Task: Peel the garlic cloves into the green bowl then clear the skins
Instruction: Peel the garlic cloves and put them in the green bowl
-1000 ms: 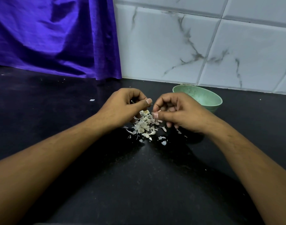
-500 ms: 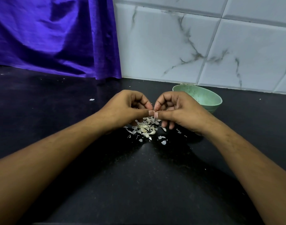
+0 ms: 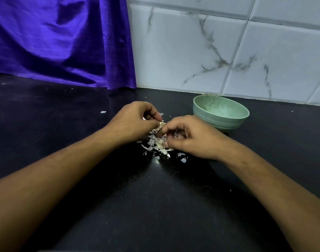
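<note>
Ok, status: both hands over the skins (image 3: 153,143), heaped mid tabletop (image 3: 155,206), nearer back edge than front. L hand (image 3: 135,122): fingers curled, thumb + forefinger pinching a pale garlic bit (image 3: 162,125) at the top of the heap. Can't tell if it's a clove or just skin. R hand (image 3: 192,139): also curled, fingertips down in the heap, thumb tip touching skins on its right side. Can't tell whether it actually grips anything. Fingertips of the two hands nearly meet. Forearms come in from both front corners.

Re bowl (image 3: 226,122): green, upright, near back edge, just behind + right of R hand, not touching it. Inner wall speckled, can't see the bottom from this angle.

Skins mostly in one heap under the fingers, with a few loose bits just front + right of it. One stray flake (image 3: 103,112) lies well left of L hand. Purple cloth (image 3: 64,42) hangs back-left, hem on the tabletop. Marble-look tiles (image 3: 219,51) behind bowl.
</note>
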`<state>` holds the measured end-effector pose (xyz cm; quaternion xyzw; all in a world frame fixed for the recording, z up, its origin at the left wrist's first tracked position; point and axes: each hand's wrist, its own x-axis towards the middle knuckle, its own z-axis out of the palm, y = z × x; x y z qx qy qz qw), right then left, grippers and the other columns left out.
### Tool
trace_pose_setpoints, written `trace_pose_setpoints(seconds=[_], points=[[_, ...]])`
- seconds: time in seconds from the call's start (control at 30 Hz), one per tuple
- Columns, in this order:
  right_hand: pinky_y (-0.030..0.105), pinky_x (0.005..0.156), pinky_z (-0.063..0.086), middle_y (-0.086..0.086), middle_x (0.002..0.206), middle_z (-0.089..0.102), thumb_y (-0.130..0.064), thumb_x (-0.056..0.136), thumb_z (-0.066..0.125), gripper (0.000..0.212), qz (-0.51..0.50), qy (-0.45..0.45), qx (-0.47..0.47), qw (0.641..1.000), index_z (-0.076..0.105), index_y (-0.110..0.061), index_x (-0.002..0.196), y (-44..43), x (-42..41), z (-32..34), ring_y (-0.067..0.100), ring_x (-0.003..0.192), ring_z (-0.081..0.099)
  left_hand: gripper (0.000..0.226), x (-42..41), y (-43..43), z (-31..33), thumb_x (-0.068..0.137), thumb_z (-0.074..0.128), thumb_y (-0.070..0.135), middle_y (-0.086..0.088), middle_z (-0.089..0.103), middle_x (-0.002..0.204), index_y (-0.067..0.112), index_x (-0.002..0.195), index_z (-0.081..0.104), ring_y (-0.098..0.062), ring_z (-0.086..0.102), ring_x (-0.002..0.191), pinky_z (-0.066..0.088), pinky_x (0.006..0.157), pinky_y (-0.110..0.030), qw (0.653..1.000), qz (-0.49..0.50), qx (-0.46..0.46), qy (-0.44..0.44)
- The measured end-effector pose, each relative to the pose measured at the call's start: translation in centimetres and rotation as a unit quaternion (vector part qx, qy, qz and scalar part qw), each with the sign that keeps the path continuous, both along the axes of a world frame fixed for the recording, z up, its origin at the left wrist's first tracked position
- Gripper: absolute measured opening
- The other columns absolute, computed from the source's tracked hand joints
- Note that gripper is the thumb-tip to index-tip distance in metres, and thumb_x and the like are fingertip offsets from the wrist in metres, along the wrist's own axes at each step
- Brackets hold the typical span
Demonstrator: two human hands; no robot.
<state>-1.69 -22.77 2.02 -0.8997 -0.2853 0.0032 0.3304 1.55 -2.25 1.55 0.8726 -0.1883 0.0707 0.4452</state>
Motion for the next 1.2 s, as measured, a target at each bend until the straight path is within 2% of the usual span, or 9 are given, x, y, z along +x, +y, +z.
trace_pose_setpoints(seconds=[0.07,0.27,0.43,0.5,0.63,0.8,0.9,1.07,1.2], points=[[0.014,0.056,0.038,-0.002,0.084,0.069,-0.015,0.091,0.076,0.021,0.006,-0.025,-0.031,0.999,0.078,-0.024,0.109,0.5,-0.3,-0.2,0.001,0.052,0.050,0.010,0.2,0.1,-0.1,0.089,0.073,0.018,0.008,0.068,0.074,0.028,0.089,0.074,-0.004,0.061,0.058,0.056,0.061,-0.031,1.000,0.010,-0.006,-0.010],[0.014,0.058,0.040,-0.007,0.085,0.064,-0.018,0.089,0.079,0.015,0.004,-0.067,-0.057,0.996,0.079,-0.025,0.103,0.9,-0.3,-0.3,0.004,0.057,0.052,0.002,0.1,0.0,-0.1,0.090,0.074,0.026,0.008,0.069,0.076,0.027,0.088,0.074,-0.004,0.061,0.060,0.059,0.071,-0.039,1.000,0.013,-0.006,-0.023],[0.025,0.055,0.045,-0.012,0.080,0.065,-0.019,0.083,0.087,0.013,-0.015,-0.022,0.047,0.999,0.075,-0.018,0.089,0.4,0.2,-0.4,0.006,0.053,0.056,0.004,0.1,0.0,0.1,0.090,0.075,0.031,0.007,0.069,0.075,0.027,0.087,0.075,-0.006,0.062,0.060,0.061,0.072,-0.045,0.999,0.012,-0.015,-0.028],[0.025,0.054,0.045,-0.010,0.073,0.071,-0.021,0.085,0.085,0.013,-0.018,-0.015,0.051,0.998,0.073,-0.019,0.090,0.1,0.2,-0.3,0.012,0.055,0.059,0.006,0.0,0.0,0.1,0.091,0.075,0.031,0.005,0.070,0.075,0.027,0.088,0.075,-0.009,0.064,0.060,0.062,0.071,-0.047,0.999,0.008,-0.020,-0.026],[0.030,0.051,0.053,0.006,0.080,0.074,-0.016,0.094,0.074,0.006,-0.023,-0.007,0.107,0.994,0.073,-0.017,0.100,-0.1,0.1,0.1,0.021,0.057,0.070,0.009,-0.5,-0.1,0.4,0.094,0.073,0.033,-0.002,0.073,0.080,0.025,0.090,0.075,-0.019,0.068,0.065,0.063,0.069,-0.051,0.999,-0.010,-0.033,-0.021],[0.036,0.057,0.060,0.006,0.080,0.071,-0.007,0.093,0.074,0.015,-0.042,0.006,0.146,0.988,0.072,-0.012,0.107,-0.4,0.4,0.2,0.021,0.061,0.071,0.013,-0.8,-0.2,0.6,0.097,0.070,0.033,-0.008,0.074,0.083,0.022,0.091,0.075,-0.016,0.066,0.065,0.063,0.067,-0.052,0.999,-0.017,-0.049,-0.013],[0.041,0.059,0.059,0.001,0.080,0.070,-0.003,0.090,0.076,0.016,-0.062,-0.010,0.152,0.986,0.070,-0.013,0.101,-0.5,0.5,0.2,0.018,0.061,0.069,0.017,-0.8,-0.2,0.6,0.096,0.072,0.036,-0.010,0.075,0.085,0.020,0.090,0.075,-0.015,0.066,0.065,0.064,0.067,-0.050,0.998,-0.017,-0.062,0.002],[0.033,0.057,0.055,-0.002,0.072,0.070,-0.016,0.088,0.082,0.010,-0.086,-0.073,0.144,0.983,0.073,-0.021,0.091,-0.9,0.9,0.3,0.015,0.057,0.063,0.029,-1.2,-0.6,0.7,0.095,0.072,0.040,-0.010,0.076,0.085,0.012,0.089,0.075,-0.015,0.066,0.065,0.060,0.067,-0.042,0.995,-0.044,-0.077,0.048],[0.035,0.069,0.058,-0.003,0.075,0.073,-0.012,0.090,0.078,0.011,-0.077,-0.078,0.145,0.983,0.073,-0.022,0.092,-0.8,1.0,-0.1,0.022,0.070,0.072,0.024,-1.2,-0.6,0.7,0.091,0.077,0.039,-0.007,0.073,0.074,0.015,0.089,0.076,-0.013,0.063,0.060,0.052,0.059,-0.031,0.992,-0.053,-0.088,0.077]])
